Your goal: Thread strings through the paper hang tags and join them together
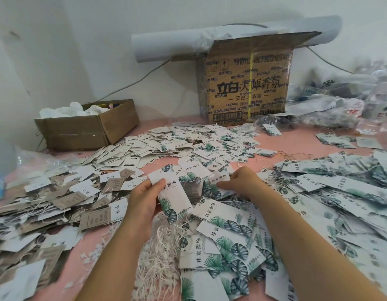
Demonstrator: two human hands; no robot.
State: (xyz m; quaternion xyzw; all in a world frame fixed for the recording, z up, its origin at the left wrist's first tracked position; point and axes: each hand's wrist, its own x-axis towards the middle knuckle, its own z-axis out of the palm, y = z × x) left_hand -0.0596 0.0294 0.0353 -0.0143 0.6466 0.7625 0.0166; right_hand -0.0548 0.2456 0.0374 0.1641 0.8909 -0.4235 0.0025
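My left hand (142, 198) grips a long white hang tag (166, 190) printed with green leaves, holding it upright above the pile. My right hand (242, 181) pinches a smaller white tag (219, 178) lying among the tags just right of the first one. A tangle of white strings (164, 253) lies on the pink table below my left hand. Leaf-printed tags (229, 242) are heaped in front of me and to the right.
Brown and white tags (58, 200) are piled at the left, more white tags (166, 144) spread across the middle. A low open cardboard box (86, 127) sits at the back left, a tall printed carton (247, 83) at the back, plastic bags (340, 103) at the right.
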